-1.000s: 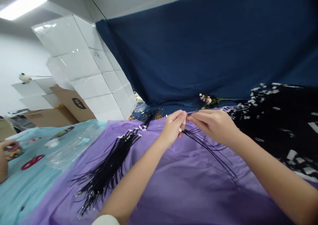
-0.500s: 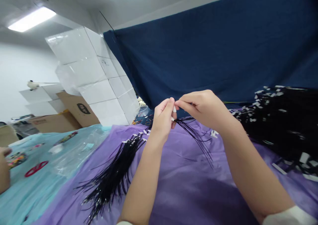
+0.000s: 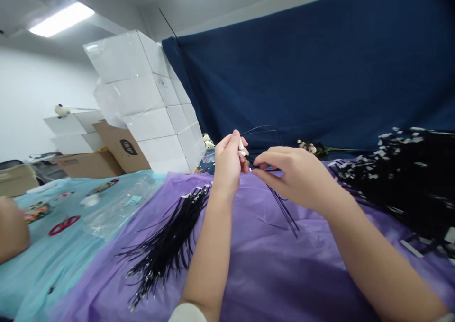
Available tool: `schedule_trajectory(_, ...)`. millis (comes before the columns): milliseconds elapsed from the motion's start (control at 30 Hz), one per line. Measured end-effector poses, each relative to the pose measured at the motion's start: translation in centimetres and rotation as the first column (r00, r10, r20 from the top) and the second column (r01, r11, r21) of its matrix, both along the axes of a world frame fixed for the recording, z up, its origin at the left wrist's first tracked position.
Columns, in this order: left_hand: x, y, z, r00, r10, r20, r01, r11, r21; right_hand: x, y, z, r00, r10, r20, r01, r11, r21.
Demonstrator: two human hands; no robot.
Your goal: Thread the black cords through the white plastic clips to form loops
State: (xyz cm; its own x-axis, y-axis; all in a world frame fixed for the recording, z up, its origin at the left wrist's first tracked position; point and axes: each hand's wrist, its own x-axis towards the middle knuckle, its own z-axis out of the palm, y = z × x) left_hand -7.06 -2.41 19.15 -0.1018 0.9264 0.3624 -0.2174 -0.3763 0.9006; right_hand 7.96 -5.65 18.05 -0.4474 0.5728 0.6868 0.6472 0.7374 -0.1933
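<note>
My left hand (image 3: 228,163) is raised over the purple cloth, its fingers closed on thin black cords (image 3: 286,214) with small white tags (image 3: 241,144) at their ends. A thin loop of cord arches out above its thumb. Just right of it, my right hand (image 3: 300,177) has thumb and forefinger nearly together around the same cords, which hang down below. A bundle of black cords (image 3: 168,237) with white tags lies on the cloth to the left of my left forearm. On the right is a big heap of black cords (image 3: 415,184) with white tags.
Purple cloth (image 3: 270,274) covers the table before me; pale blue cloth (image 3: 31,274) lies to the left, with red-handled scissors (image 3: 64,225) and a clear bag (image 3: 121,208). Another person's arm (image 3: 12,229) reaches in there. White boxes (image 3: 159,147) and a navy curtain (image 3: 302,76) stand behind.
My right hand has moved down from the left fingertips to lower along the cords. A cord loop now shows above my left hand. The view has turned slightly left.
</note>
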Motion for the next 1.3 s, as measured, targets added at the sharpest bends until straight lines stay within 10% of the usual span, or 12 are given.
schedule_trajectory(700, 0.4, -1.1, 0.4, 0.978, 0.065, -0.198, -0.044, 0.993, 0.107, -0.4, 1.4, -0.5, 0.858, 0.254, -0.446, -0.365, 0.913, -0.181)
schedule_trajectory(833, 0.5, -0.8, 0.3, 0.974, 0.076, -0.215, -0.049, 0.991, 0.127, -0.5, 1.7, -0.5, 0.759, 0.214, -0.615, -0.529, 0.754, -0.39)
schedule_trajectory(1100, 0.1, -0.3, 0.4, 0.978, 0.089, -0.19, -0.069, 0.992, 0.108, 1.7, 2.9, 0.9, 0.255, 0.001, -0.967, -0.954, 0.163, -0.251)
schedule_trajectory(1167, 0.0, -0.2, 0.4, 0.977, 0.081, -0.195, -0.062, 0.993, 0.102, 2.1, 3.1, 1.2, 0.172, -0.043, -0.984, -0.961, 0.212, -0.177)
schedule_trajectory(1300, -0.1, 0.1, 0.3, 0.974, 0.052, -0.219, -0.035, 0.996, 0.081, 2.4, 3.6, 1.4, 0.145, -0.097, -0.985, -0.846, 0.504, -0.174)
